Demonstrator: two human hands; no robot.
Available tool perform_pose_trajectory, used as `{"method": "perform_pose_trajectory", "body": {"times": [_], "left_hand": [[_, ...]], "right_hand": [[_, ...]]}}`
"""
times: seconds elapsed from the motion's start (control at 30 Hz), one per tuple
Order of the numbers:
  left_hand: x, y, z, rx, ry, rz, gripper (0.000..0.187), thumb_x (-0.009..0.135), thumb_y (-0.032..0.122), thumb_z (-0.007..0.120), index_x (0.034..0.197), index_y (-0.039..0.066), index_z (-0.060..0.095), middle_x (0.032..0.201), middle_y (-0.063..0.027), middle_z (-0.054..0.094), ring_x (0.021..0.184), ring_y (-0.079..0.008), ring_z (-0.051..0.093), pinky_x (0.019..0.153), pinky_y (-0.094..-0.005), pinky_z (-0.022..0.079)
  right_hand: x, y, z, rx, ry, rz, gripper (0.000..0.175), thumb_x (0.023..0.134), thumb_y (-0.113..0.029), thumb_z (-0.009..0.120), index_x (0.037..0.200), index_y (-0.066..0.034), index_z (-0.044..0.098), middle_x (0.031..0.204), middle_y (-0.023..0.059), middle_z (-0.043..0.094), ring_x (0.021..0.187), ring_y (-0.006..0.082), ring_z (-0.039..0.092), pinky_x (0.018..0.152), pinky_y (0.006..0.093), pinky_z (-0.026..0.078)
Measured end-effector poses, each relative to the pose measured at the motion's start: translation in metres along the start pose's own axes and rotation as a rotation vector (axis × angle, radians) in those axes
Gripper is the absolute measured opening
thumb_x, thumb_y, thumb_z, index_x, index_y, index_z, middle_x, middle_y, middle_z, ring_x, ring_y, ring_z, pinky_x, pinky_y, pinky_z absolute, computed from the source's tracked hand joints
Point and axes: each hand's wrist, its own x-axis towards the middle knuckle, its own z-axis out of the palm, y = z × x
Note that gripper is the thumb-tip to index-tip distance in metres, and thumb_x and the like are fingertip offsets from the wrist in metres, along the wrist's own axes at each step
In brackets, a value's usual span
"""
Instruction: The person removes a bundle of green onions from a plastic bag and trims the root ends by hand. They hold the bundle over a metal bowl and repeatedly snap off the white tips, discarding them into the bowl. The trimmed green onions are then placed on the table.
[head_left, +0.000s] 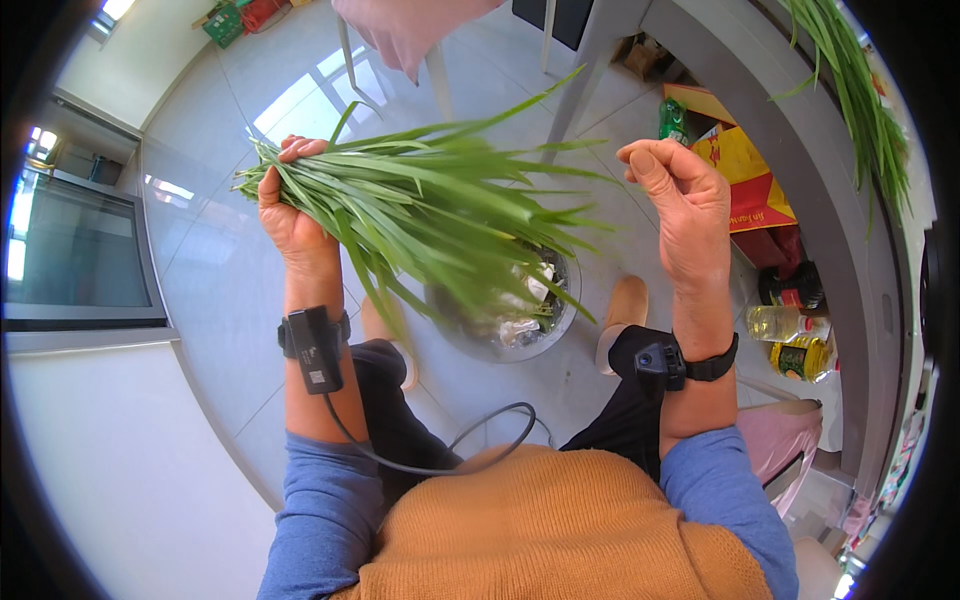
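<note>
My left hand (296, 202) grips a bunch of long green leaves, seemingly garlic chives (427, 187), by the stem ends, and the leaf tips fan out to the right, partly blurred. My right hand (679, 195) is raised to the right of the tips, thumb and fingertips pinched together; whether a thin leaf is between them I cannot tell. Under the bunch, on the floor, stands a round see-through bin (574, 307) holding white crumpled scraps and bits of green. The leaves hide part of it.
More green leaves (855, 97) lie on the surface at the upper right. Below it are a red and yellow box (746, 180), a green bottle (673, 120) and oil bottles (801, 358). A chair with pink cloth (412, 30) stands ahead. A cable (420, 471) hangs from my left wrist.
</note>
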Motion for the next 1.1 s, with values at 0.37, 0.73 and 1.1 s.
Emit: {"method": "perform_pose_trajectory", "body": {"times": [0.37, 0.73, 1.1], "left_hand": [[0.001, 0.028, -0.005, 0.084, 0.08, 0.186, 0.027, 0.07, 0.0, 0.056, 0.096, -0.003, 0.049, 0.085, -0.0111, 0.054, 0.085, -0.0252, 0.052, 0.089, -0.0398, 0.044], [0.0, 0.019, 0.003, 0.07, -0.05, 0.156, 0.033, 0.067, -0.004, 0.061, 0.097, -0.001, 0.048, 0.084, -0.0094, 0.053, 0.085, -0.023, 0.052, 0.088, -0.0363, 0.044], [0.0, 0.004, 0.007, 0.115, -0.097, 0.163, 0.037, 0.067, -0.004, 0.06, 0.102, -0.003, 0.05, 0.087, -0.0077, 0.049, 0.083, -0.0203, 0.053, 0.084, -0.0372, 0.043]], "right_hand": [[0.001, -0.005, -0.009, -0.063, -0.315, -0.1, 0.014, 0.074, 0.002, 0.074, 0.084, -0.0017, 0.065, 0.08, 0.0019, 0.059, 0.079, 0.0131, 0.054, 0.074, 0.0261, 0.042], [0.001, -0.01, -0.012, -0.083, -0.475, -0.173, 0.017, 0.072, 0.007, 0.071, 0.086, -0.001, 0.065, 0.08, 0.0035, 0.06, 0.078, 0.0153, 0.055, 0.072, 0.0269, 0.044], [-0.019, -0.045, 0.022, -0.354, -0.261, -0.621, 0.024, 0.069, 0.0, 0.078, 0.09, -0.0018, 0.066, 0.078, 0.0064, 0.057, 0.071, 0.0204, 0.052, 0.06, 0.03, 0.041]]}}
